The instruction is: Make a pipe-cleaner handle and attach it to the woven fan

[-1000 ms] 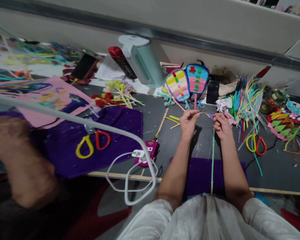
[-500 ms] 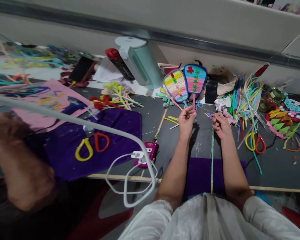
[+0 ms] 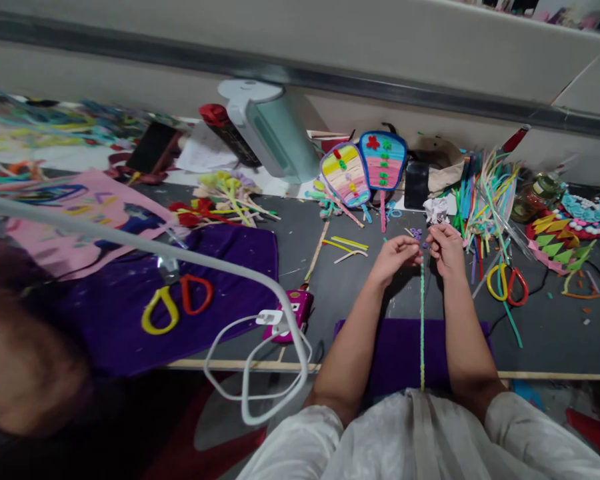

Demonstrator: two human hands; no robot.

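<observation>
Here's the green cord (image 3: 422, 313), pulled straight, its long axis running away from me over the purple cloth (image 3: 397, 350), yellowish end nearest me. My left hand (image 3: 396, 259) and right hand (image 3: 447, 249) curl in at its far end; which one grips, I can't tell.

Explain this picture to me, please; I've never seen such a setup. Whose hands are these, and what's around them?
There is no machine: a person wears a camera on the head, looking down at their own bare left hand and right hand. A green strand runs from near their fingertips towards the waist; which hand grips it is hard to tell. On the dark table beyond are fan-shaped crafts, a jug and coloured stems. To the left, scissors lie on purple cloth. The blurred arm belongs to someone else.
</observation>
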